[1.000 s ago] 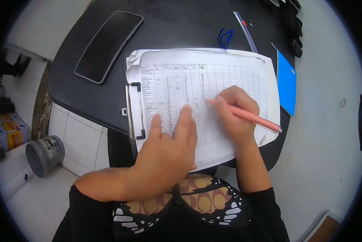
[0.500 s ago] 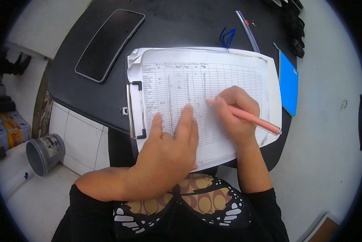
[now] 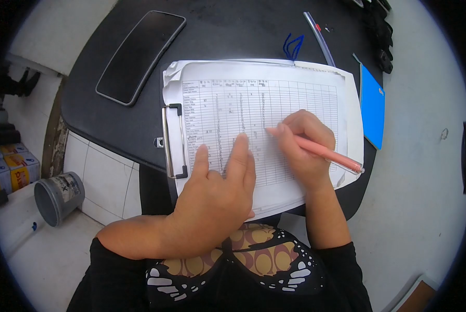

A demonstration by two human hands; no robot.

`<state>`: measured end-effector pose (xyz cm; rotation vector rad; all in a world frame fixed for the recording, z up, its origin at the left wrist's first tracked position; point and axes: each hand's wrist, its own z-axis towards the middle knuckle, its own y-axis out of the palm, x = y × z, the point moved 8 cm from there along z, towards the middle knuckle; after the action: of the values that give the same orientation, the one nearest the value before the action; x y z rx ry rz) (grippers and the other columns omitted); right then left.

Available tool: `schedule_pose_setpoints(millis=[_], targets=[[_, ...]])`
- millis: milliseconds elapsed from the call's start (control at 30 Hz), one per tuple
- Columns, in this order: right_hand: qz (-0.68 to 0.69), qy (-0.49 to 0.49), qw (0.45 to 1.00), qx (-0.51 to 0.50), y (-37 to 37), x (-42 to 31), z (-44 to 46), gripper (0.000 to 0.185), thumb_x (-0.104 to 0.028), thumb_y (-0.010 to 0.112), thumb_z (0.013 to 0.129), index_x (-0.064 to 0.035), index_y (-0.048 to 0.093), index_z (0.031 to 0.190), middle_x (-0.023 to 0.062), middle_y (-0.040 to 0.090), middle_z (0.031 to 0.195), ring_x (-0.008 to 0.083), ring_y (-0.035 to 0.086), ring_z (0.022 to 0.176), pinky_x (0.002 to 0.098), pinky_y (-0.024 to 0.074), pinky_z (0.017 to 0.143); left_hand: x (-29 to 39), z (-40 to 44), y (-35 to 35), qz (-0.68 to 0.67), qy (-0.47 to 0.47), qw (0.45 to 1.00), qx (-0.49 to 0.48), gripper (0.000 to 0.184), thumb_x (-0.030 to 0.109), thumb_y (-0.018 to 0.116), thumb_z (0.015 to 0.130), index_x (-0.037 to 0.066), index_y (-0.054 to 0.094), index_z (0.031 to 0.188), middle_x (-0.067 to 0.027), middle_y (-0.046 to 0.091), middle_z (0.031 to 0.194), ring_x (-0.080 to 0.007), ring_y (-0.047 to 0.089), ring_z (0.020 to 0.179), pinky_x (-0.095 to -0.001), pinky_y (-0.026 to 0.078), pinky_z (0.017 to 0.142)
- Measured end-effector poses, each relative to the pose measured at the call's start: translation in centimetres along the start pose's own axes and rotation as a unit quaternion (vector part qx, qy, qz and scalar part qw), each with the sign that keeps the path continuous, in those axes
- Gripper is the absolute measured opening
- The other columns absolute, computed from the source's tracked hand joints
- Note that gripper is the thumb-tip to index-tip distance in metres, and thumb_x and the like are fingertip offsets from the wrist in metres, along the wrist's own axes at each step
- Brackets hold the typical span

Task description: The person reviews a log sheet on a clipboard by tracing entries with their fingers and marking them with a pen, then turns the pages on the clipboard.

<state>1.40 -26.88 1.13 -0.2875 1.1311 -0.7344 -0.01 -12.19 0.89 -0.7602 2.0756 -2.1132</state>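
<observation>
My left hand (image 3: 216, 192) lies palm down on a printed table sheet (image 3: 300, 104), two fingers stretched apart over its rows. In my right hand (image 3: 307, 148) is a pink pen (image 3: 326, 152), its tip touching or just above the sheet near the middle columns. Handwritten marks fill several columns on the left half of the sheet. The stack of papers sits on a clipboard whose metal clip (image 3: 167, 143) is at the left edge.
A dark phone (image 3: 141, 58) lies on the black table (image 3: 228, 31) at the upper left. Blue cord (image 3: 294, 48), a clear tube (image 3: 318, 39) and a blue card (image 3: 373, 106) are beyond and right of the papers. A grey bucket (image 3: 59, 198) is on the floor.
The papers, phone and blue card appear shifted very slightly in view. Both hands keep nearly the same pose, and the pen remains in my right hand.
</observation>
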Motion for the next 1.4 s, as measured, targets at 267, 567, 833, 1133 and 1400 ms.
schedule_pose_setpoints(millis=[267, 567, 833, 1133, 1400], targets=[[0.010, 0.023, 1.000, 0.004, -0.1, 0.3, 0.0, 0.021, 0.002, 0.072, 0.076, -0.0037, 0.056, 0.065, 0.0052, 0.058, 0.062, 0.0136, 0.053, 0.053, 0.0263, 0.0408, 0.048, 0.0, 0.0, 0.0, -0.003, -0.003, 1.000, -0.003, 0.086, 0.052, 0.076, 0.071, -0.010, 0.055, 0.127, -0.0335, 0.041, 0.142, -0.0235, 0.064, 0.067, -0.0498, 0.042, 0.102], [0.003, 0.012, 1.000, 0.004, -0.1, 0.4, -0.1, 0.020, 0.001, 0.072, 0.076, -0.0036, 0.056, 0.065, 0.0051, 0.058, 0.062, 0.0135, 0.053, 0.053, 0.0268, 0.0405, 0.048, 0.0, 0.0, 0.1, -0.010, -0.002, 1.000, -0.001, 0.086, 0.051, 0.076, 0.071, -0.011, 0.054, 0.127, -0.0340, 0.041, 0.142, -0.0232, 0.064, 0.068, -0.0503, 0.042, 0.103], [-0.033, 0.000, 0.999, -0.002, -0.1, -0.2, 0.0, 0.018, 0.000, 0.071, 0.077, -0.0023, 0.058, 0.065, 0.0052, 0.060, 0.065, 0.0131, 0.055, 0.055, 0.0265, 0.0420, 0.050, 0.0, 0.0, 0.0, -0.005, -0.002, 1.000, -0.002, 0.087, 0.050, 0.076, 0.070, -0.011, 0.054, 0.128, -0.0341, 0.041, 0.142, -0.0228, 0.063, 0.067, -0.0504, 0.042, 0.103], [0.051, 0.073, 0.996, 0.006, -0.7, 0.5, -0.4, 0.016, 0.002, 0.068, 0.079, -0.0011, 0.059, 0.067, 0.0050, 0.060, 0.066, 0.0115, 0.053, 0.057, 0.0261, 0.0424, 0.053, 0.0, -0.1, 0.1, -0.005, -0.003, 1.000, 0.007, 0.085, 0.049, 0.076, 0.071, -0.010, 0.054, 0.127, -0.0336, 0.041, 0.141, -0.0227, 0.062, 0.065, -0.0502, 0.042, 0.103], [0.047, 0.073, 0.996, 0.012, -0.4, 0.7, -0.5, 0.017, 0.003, 0.069, 0.078, -0.0013, 0.058, 0.066, 0.0057, 0.059, 0.065, 0.0125, 0.053, 0.056, 0.0268, 0.0418, 0.053, 0.0, -0.2, 0.0, 0.011, -0.002, 1.000, 0.012, 0.084, 0.050, 0.075, 0.072, -0.010, 0.054, 0.127, -0.0325, 0.041, 0.142, -0.0223, 0.061, 0.062, -0.0492, 0.043, 0.102]])
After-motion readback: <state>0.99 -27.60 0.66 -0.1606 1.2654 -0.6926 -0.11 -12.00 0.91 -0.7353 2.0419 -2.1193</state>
